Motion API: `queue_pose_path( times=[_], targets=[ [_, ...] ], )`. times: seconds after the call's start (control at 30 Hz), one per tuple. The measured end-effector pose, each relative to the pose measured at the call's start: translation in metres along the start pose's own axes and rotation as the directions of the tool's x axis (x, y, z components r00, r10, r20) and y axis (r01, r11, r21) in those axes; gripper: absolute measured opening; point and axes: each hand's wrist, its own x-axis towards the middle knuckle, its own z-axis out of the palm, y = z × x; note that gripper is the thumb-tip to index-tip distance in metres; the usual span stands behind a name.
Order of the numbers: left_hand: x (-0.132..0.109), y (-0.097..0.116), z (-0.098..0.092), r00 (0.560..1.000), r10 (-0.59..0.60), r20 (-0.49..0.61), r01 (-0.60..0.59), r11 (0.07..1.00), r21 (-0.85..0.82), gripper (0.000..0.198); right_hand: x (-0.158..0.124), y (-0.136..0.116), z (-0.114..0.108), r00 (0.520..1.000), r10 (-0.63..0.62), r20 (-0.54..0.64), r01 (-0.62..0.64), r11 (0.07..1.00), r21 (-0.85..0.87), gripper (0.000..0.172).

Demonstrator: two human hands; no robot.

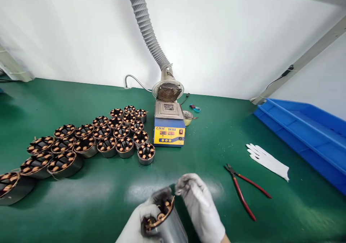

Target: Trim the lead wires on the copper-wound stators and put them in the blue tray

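Note:
My left hand, in a white glove, grips a motor stator with a steel shell and copper windings. The stator is tilted, its open end up and toward the left, with my thumb at the rim. Beside that rim, my right hand, also in a white glove, has its fingers curled together in a pinch. Motion blurs the fingertips, and whatever they may hold cannot be made out. A copper wire end sticks up at the stator's rim near them.
Several more stators stand on the green table at left. A solder pot with a fume hose stands at the back middle. Red-handled cutting pliers, a white glove and a blue bin lie at right.

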Motion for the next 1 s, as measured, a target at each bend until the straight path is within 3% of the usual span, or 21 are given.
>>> queue_pose_path(
  times=[0.1,0.17,0.23,0.33,0.4,0.43,0.5,0.57,0.63,0.67,0.73,0.8,0.9,0.93,1.0],
  targets=[
    [0.019,0.012,0.004,0.989,0.138,-0.045,-0.108,0.907,0.407,0.028,-0.015,0.025,0.005,0.941,0.251,0.228,-0.256,0.967,-0.008,0.052],
    [0.024,0.015,0.007,0.97,0.238,-0.049,-0.157,0.767,0.622,0.023,-0.019,0.038,0.005,0.9,0.338,0.275,-0.365,0.929,0.053,0.052],
    [0.021,0.014,0.008,0.941,0.335,-0.055,-0.185,0.641,0.745,0.047,-0.019,0.047,0.002,0.912,0.36,0.195,-0.392,0.906,0.158,0.045],
    [0.01,0.012,0.006,0.904,0.418,0.091,-0.258,0.362,0.896,0.094,-0.017,0.052,-0.004,0.924,0.373,0.086,-0.382,0.885,0.265,0.042],
    [0.008,0.016,0.005,0.9,0.399,0.177,-0.308,0.292,0.905,0.094,-0.017,0.052,-0.006,0.923,0.378,0.076,-0.384,0.882,0.274,0.038],
    [0.009,0.019,0.005,0.892,0.412,0.185,-0.334,0.325,0.885,0.085,-0.016,0.052,-0.006,0.92,0.381,0.091,-0.391,0.88,0.269,0.037],
    [0.017,0.029,0.007,0.876,0.457,0.152,-0.385,0.475,0.792,0.05,-0.015,0.052,-0.005,0.912,0.388,0.132,-0.409,0.875,0.258,0.038],
    [0.027,0.037,0.013,0.9,0.436,-0.014,-0.332,0.706,0.626,0.01,-0.014,0.053,-0.004,0.899,0.402,0.172,-0.435,0.865,0.251,0.044],
    [0.037,0.042,0.017,0.928,0.285,-0.24,-0.185,0.912,0.366,0.024,-0.013,0.054,-0.004,0.892,0.41,0.189,-0.447,0.861,0.242,0.049],
    [0.04,0.043,0.017,0.917,0.206,-0.342,-0.139,0.968,0.209,0.027,-0.013,0.054,-0.004,0.89,0.412,0.195,-0.451,0.861,0.234,0.051],
    [0.043,0.039,0.012,0.87,0.163,-0.465,-0.204,0.978,-0.04,0.029,-0.012,0.053,-0.005,0.878,0.432,0.205,-0.47,0.857,0.211,0.053],
    [0.038,0.032,0.002,0.868,0.205,-0.452,-0.257,0.965,-0.055,0.028,-0.012,0.054,-0.008,0.866,0.474,0.157,-0.494,0.861,0.12,0.057],
    [0.024,0.019,-0.009,0.979,0.137,-0.148,-0.084,0.944,0.318,0.083,-0.014,0.059,-0.021,0.881,0.474,0.009,-0.473,0.879,-0.057,0.064],
    [0.02,0.017,-0.011,0.993,0.093,-0.076,-0.047,0.883,0.467,0.097,-0.016,0.063,-0.027,0.895,0.444,-0.039,-0.446,0.89,-0.098,0.061],
    [0.016,0.018,-0.009,0.996,0.08,-0.032,-0.04,0.759,0.65,0.107,-0.022,0.071,-0.04,0.933,0.336,-0.129,-0.356,0.914,-0.196,0.058]
  ],
)
